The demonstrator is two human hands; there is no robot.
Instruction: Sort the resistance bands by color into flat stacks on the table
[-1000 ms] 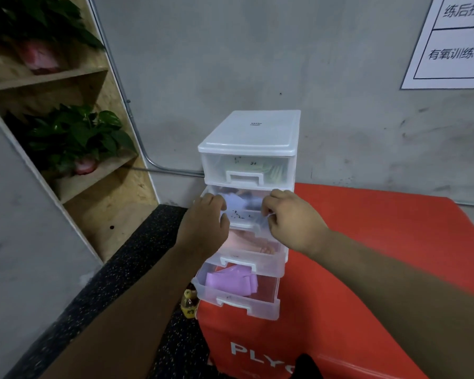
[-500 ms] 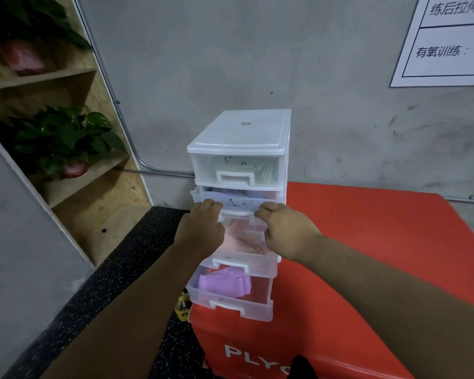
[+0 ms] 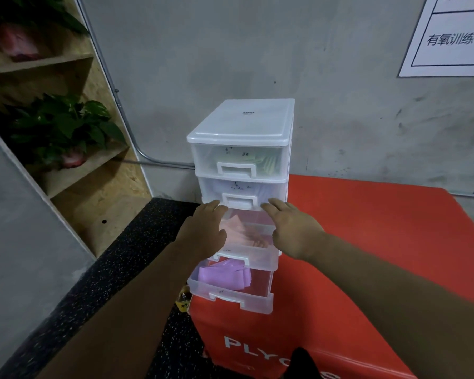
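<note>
A white plastic drawer unit [image 3: 244,121] with four clear drawers stands on the left corner of a red plyo box [image 3: 367,228]. The top drawer holds yellow-green bands [image 3: 268,161]. The second drawer [image 3: 241,191] is pushed in, with pale bands dimly visible inside. The third drawer is pulled out with pink bands [image 3: 238,228], and the bottom drawer is pulled out with purple bands [image 3: 225,274]. My left hand [image 3: 203,231] and my right hand [image 3: 290,228] have straight fingers touching the second drawer's front, either side of its handle.
A wooden shelf [image 3: 74,170] with potted plants [image 3: 60,127] stands at the left. A grey wall with a printed sign [image 3: 454,36] is behind. Black speckled flooring [image 3: 115,269] lies below, with a small yellow bottle [image 3: 183,299] beside the box.
The second drawer, open a second ago with both hands at it, has been pushed in. My fingers have straightened against its front.
</note>
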